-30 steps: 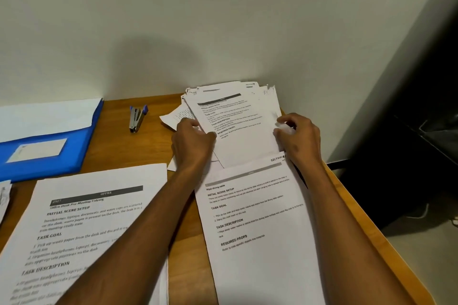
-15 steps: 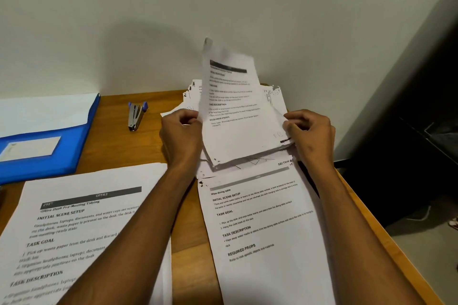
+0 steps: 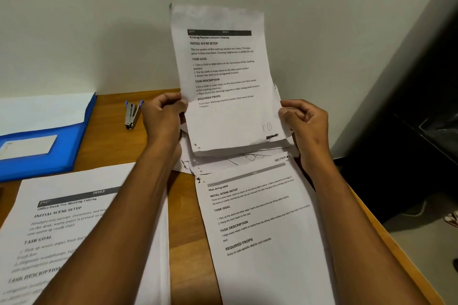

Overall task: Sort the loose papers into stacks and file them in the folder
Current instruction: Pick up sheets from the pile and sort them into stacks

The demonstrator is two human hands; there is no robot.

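Two white printed sheets lie at the near edge of the brown wooden desk (image 3: pixel 183 235), one (image 3: pixel 62 230) toward the left corner, one (image 3: pixel 262 225) toward the right. Further back, the left hand (image 3: pixel 162 116) and right hand (image 3: pixel 306 122) pinch the side edges of a white printed paper bundle (image 3: pixel 228 86), raised upright. A flat blue plastic folder (image 3: pixel 49 146) lies at the far left edge, a small silver-and-blue stapler (image 3: pixel 132 114) beside it.

a: where's the view from?
b: one head-worn camera, looking forward and down over the wooden desk (image 3: pixel 116 136) toward the wall (image 3: pixel 99 20), close above both forearms.
a: any second view?
b: just this.
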